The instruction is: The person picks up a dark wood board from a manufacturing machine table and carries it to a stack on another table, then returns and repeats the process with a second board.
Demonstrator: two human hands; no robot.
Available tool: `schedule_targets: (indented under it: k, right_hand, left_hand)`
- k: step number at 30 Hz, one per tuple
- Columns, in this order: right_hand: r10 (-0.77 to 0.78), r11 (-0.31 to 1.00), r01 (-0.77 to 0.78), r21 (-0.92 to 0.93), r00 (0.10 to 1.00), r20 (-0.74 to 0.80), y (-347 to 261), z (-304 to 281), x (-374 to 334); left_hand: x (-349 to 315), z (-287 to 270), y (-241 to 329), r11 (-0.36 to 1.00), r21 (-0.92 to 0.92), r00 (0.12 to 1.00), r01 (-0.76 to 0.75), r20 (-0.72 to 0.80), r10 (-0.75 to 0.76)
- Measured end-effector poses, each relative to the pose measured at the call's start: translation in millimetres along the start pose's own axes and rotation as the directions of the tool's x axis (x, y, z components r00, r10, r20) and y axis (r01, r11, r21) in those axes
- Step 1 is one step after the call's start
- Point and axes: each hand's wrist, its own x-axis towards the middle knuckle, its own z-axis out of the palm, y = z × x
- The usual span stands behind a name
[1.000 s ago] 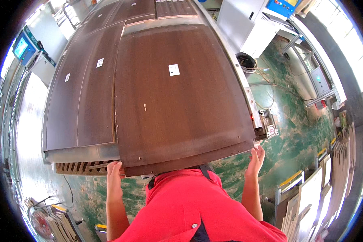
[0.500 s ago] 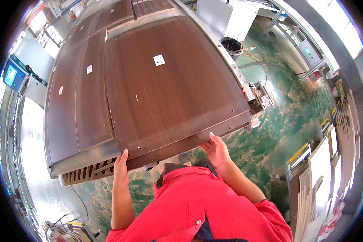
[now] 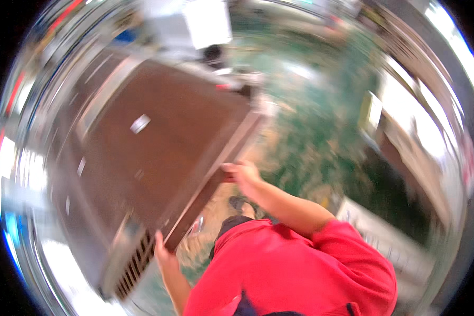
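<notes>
A large dark brown board point(image 3: 152, 131) with a small white label point(image 3: 140, 124) lies on a wide machine bed, its near edge jutting out past the slotted bed end point(image 3: 134, 266). My right hand point(image 3: 242, 175) grips that near edge toward its right part, fingers curled at the rim. At the left corner of the same edge, my left hand point(image 3: 166, 255) holds the board with its thumb side up; the fingers beneath are hidden. More brown boards point(image 3: 71, 179) with white labels lie alongside on the left. Motion blurs the whole view.
Green, dusty floor point(image 3: 310, 137) stretches to the right of the bed. Pale panels point(image 3: 411, 116) lean in a stack at the far right. A black bucket point(image 3: 212, 54) stands beyond the bed's right side, near a white cabinet point(image 3: 208, 23).
The view has swung to the right, so the bed now appears turned and farther left. My right hand has closed from spread fingers onto the board's edge; my left stays at the corner.
</notes>
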Motion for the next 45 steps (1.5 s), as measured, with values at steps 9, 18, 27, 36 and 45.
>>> schedule_targets:
  k: [9, 18, 27, 36, 45]
  right_hand:
    - [-0.208, 0.976, 0.205, -0.077, 0.978, -0.031, 46, -116, -44]
    - [-0.001, 0.961, 0.263, 0.084, 0.308, -0.951, 336, -353, -266]
    - [0.305, 0.864, -0.479, 0.152, 0.258, -0.917, 499, -189, -342]
    - [0.296, 0.943, -0.163, 0.291, 0.005, -0.955, 559, -127, -423]
    - [0.193, 0.971, 0.161, 0.176, -0.093, -0.977, 575, -103, -464]
  left_hand:
    - [28, -25, 1, 0.960, 0.233, 0.940, 0.158, 0.261, -0.219]
    - [93, -25, -7, 0.753, 0.652, 0.801, 0.088, 0.402, -0.443]
    - [218, -131, -21, 0.432, 0.868, 0.554, -0.246, 0.491, -0.672]
    - [110, -82, -134, 0.249, 0.757, 0.203, -0.604, 0.448, -0.871]
    - [16, 15, -203, 0.041, 0.247, 0.050, -0.968, 0.351, -0.935]
